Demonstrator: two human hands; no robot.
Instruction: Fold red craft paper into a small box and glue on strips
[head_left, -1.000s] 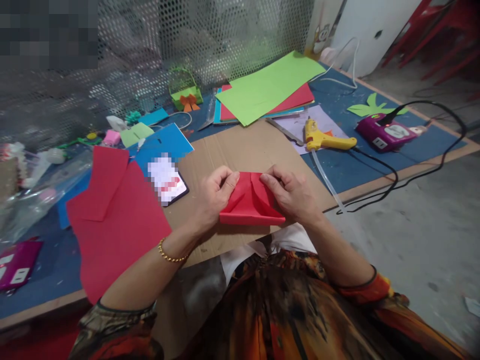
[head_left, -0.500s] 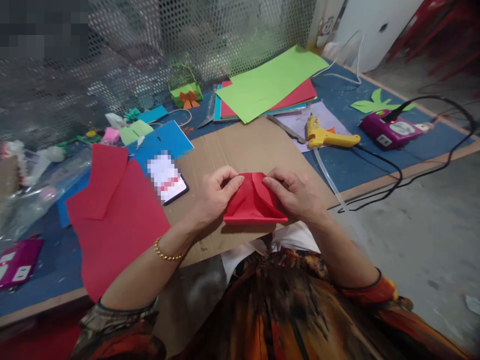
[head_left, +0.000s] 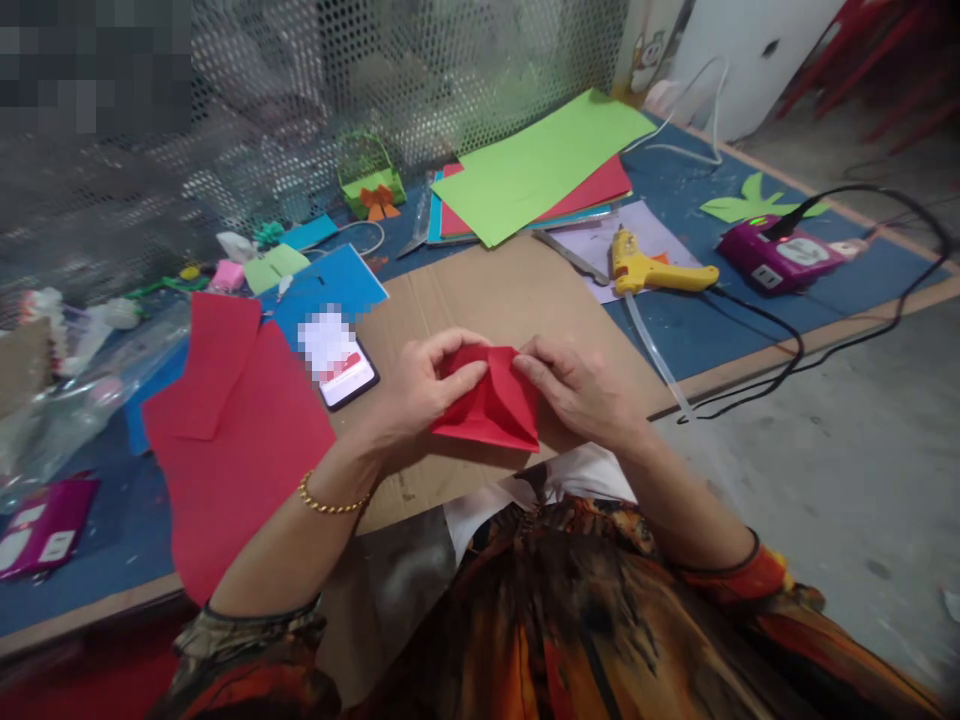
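Observation:
Between my two hands is a folded red paper piece [head_left: 491,410], its sides creased inward and its wide edge toward me. My left hand [head_left: 439,385] pinches its upper left part, thumb on top and fingers behind. At the upper right corner, my right hand [head_left: 566,385] grips the paper between thumb and fingers. The piece is held over a brown cardboard sheet [head_left: 480,290]. Just left of my left hand a phone [head_left: 349,380] with a lit screen lies on the cardboard's edge.
Red paper sheets [head_left: 240,470] lie at the left. A yellow glue gun [head_left: 656,272] rests at the right, its cord running to a purple power box [head_left: 780,255]. Green paper [head_left: 551,160] tops a stack at the back, near a small green paper basket [head_left: 371,185].
The red paper has shifted a little left and tilted, its right end now lower. My right hand has moved slightly left with it. Both hands keep their hold.

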